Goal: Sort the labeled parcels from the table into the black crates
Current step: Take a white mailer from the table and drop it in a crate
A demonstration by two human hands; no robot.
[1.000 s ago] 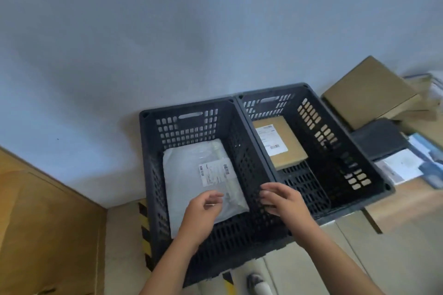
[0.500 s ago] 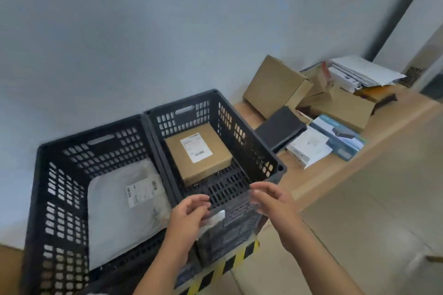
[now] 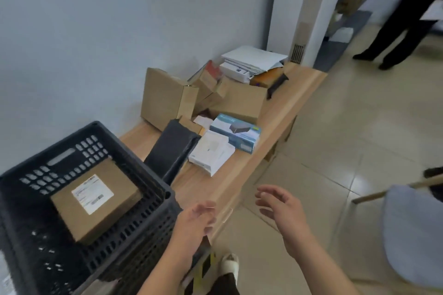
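A black crate fills the lower left and holds a brown cardboard parcel with a white label. On the wooden table to its right lie a black mailer bag, a white box, a blue-and-white boxed parcel and a heap of brown cardboard boxes. My left hand hovers at the crate's near right corner, fingers apart and empty. My right hand hangs open past the table's front edge, over the floor.
White envelopes and boxes top the far end of the pile. A person in dark clothes stands at the upper right. A grey-cushioned chair sits at the right edge. Tiled floor lies right of the table.
The view has swung right, from the two crates toward the table pile. Both hands have left the crates' front rim and spread open; the grey mailer's crate is out of view.
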